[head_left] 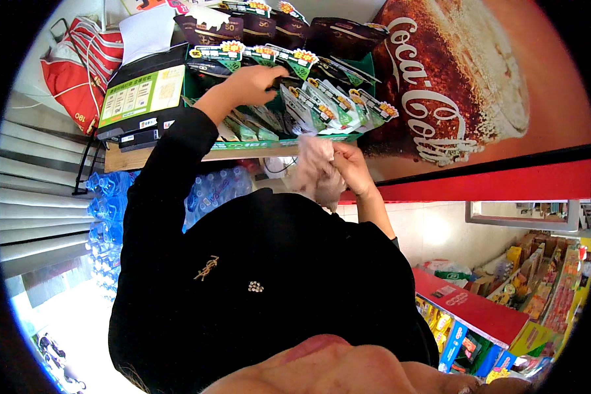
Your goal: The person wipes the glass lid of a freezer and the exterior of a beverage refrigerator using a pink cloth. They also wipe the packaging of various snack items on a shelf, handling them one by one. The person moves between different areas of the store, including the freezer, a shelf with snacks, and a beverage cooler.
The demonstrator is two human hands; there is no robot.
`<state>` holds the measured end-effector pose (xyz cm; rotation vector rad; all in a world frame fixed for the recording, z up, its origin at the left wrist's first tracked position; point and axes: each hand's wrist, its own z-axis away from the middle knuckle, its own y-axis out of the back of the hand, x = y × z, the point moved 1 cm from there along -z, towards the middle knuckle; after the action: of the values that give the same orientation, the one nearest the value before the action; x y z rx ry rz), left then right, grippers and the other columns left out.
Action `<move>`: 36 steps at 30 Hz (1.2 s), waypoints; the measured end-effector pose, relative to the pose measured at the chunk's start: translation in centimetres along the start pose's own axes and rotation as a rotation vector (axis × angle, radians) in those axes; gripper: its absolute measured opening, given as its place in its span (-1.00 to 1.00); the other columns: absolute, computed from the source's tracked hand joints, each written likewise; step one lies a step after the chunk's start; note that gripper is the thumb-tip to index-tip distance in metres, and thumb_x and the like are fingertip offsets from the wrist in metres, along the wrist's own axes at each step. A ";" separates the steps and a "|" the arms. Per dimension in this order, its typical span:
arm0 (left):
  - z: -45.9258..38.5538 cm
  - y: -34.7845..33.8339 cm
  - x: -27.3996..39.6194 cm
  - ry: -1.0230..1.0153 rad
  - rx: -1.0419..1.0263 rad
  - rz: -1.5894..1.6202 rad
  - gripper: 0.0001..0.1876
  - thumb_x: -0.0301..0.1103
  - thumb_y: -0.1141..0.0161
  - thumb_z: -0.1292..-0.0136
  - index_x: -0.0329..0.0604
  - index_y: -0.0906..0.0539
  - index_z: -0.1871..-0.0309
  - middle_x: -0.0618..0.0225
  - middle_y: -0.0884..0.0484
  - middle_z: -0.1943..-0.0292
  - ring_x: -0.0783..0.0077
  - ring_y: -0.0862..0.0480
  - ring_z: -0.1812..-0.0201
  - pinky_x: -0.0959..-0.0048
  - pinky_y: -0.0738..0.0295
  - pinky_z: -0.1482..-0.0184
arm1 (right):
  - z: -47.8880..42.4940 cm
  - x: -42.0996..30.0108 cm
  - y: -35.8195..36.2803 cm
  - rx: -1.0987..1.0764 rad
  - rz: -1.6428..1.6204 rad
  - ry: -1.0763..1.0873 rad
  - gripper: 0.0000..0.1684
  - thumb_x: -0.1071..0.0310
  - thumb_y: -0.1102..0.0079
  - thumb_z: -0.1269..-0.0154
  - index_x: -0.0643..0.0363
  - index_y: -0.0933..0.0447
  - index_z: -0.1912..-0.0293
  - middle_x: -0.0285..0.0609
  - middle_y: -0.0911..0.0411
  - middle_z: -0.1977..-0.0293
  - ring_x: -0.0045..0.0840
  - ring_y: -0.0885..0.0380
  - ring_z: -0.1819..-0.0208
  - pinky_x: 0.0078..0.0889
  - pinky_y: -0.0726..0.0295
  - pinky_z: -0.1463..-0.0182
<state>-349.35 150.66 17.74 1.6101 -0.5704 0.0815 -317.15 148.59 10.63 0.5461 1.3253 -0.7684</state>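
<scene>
My left hand [259, 84] reaches over a green display tray [372, 74] filled with upright foil snack packets [320, 106]. Its fingers are bent among the packets near the tray's middle; whether they grip one cannot be told. At the tray's near edge my right hand [353, 165] holds a crumpled pinkish-grey cloth [318, 170], which hangs down in front of the shelf. Dark packets [216, 32] stand in a row behind the green-and-white ones.
A black box with a green printed sheet [145, 98] stands left of the tray on a wooden shelf [123, 157]. Blue-tinted water bottles [219, 187] are stacked below. A Coca-Cola panel [448, 79] rises at right; a red-topped display stand [473, 305] is lower right.
</scene>
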 end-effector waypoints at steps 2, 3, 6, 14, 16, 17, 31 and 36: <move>-1.6 -0.8 1.4 -0.018 -0.063 0.037 -0.61 -0.27 -0.26 -0.22 0.00 -0.60 -0.14 0.06 -0.62 0.06 0.01 -0.64 0.04 0.15 -0.53 0.01 | 0.6 -3.5 -1.7 0.154 0.229 0.304 -0.66 0.56 0.00 -0.27 0.25 -0.64 0.01 -0.25 -0.66 0.14 -0.62 -0.57 0.21 -0.57 -0.52 0.12; -2.1 -0.7 2.1 0.027 -0.172 0.008 -0.61 -0.21 -0.27 -0.24 -0.03 -0.60 -0.13 0.07 -0.59 0.03 -0.03 -0.60 -0.01 0.16 -0.51 -0.03 | 0.1 -7.0 -3.0 0.233 0.712 0.714 -0.60 0.61 -0.09 -0.11 0.20 -0.63 0.03 -0.20 -0.66 0.17 -0.44 -0.57 0.19 -0.43 -0.52 0.08; -4.0 -4.1 -0.5 -0.107 -0.022 0.216 -0.69 -0.28 -0.25 -0.23 -0.16 -0.67 -0.01 -0.02 -0.67 0.23 -0.10 -0.65 0.13 0.13 -0.54 0.06 | -3.0 -7.3 -5.0 0.383 1.211 0.873 -0.62 0.49 -0.16 0.00 0.13 -0.64 0.10 -0.20 -0.59 -0.04 -0.31 -0.53 0.09 -0.27 -0.53 0.03; -4.9 -4.8 -1.5 -0.011 -0.002 0.204 -0.77 -0.19 -0.13 -0.32 -0.18 -0.57 0.25 0.02 -0.65 0.32 -0.15 -0.62 0.22 0.05 -0.48 0.20 | -7.7 0.2 -4.9 0.234 1.688 0.603 -0.84 0.30 -0.15 -0.11 0.05 -0.63 0.29 -0.43 -0.49 -0.22 -0.35 -0.45 -0.03 -0.21 -0.52 0.12; -4.5 -4.5 -1.4 -0.066 0.015 0.205 -0.75 -0.19 -0.12 -0.36 -0.21 -0.54 0.28 -0.04 -0.61 0.35 -0.18 -0.58 0.26 0.06 -0.44 0.24 | -7.1 3.3 -4.5 0.192 1.615 0.617 -0.85 0.30 -0.12 -0.21 0.05 -0.66 0.31 -0.28 -0.57 -0.07 -0.36 -0.46 -0.13 -0.17 -0.57 0.14; -4.1 -4.3 -1.2 -0.062 -0.011 0.241 -0.75 -0.19 -0.13 -0.36 -0.21 -0.53 0.28 -0.04 -0.60 0.36 -0.16 -0.57 0.28 0.08 -0.44 0.25 | -6.2 5.4 -3.9 0.228 1.486 0.578 -0.83 0.29 -0.11 -0.23 0.06 -0.66 0.31 -0.25 -0.59 -0.04 -0.34 -0.49 -0.09 -0.17 -0.57 0.13; 3.7 -0.9 1.6 -0.109 -0.152 0.296 -0.82 -0.49 -0.26 -0.19 -0.21 -0.72 0.14 0.14 -0.61 0.21 0.03 -0.63 0.14 0.23 -0.53 0.08 | -4.2 -5.9 -2.8 0.005 -0.049 0.024 -0.53 0.26 -0.05 -0.29 0.24 -0.56 -0.14 -0.20 -0.62 0.05 -0.55 -0.50 0.15 -0.50 -0.48 -0.02; 3.5 -2.4 -0.4 -0.061 -0.140 0.138 -0.80 -0.34 -0.27 -0.22 -0.24 -0.70 0.17 0.04 -0.66 0.24 -0.06 -0.63 0.17 0.16 -0.53 0.09 | -10.8 2.9 -4.1 0.004 0.692 0.146 -0.53 0.02 0.04 -0.38 0.16 -0.61 -0.01 0.14 -0.63 0.11 0.00 -0.61 0.07 -0.05 -0.56 0.01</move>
<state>-349.73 147.46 14.94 1.4408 -0.7190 0.0931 -327.08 153.44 6.15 1.0075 1.1528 -0.1607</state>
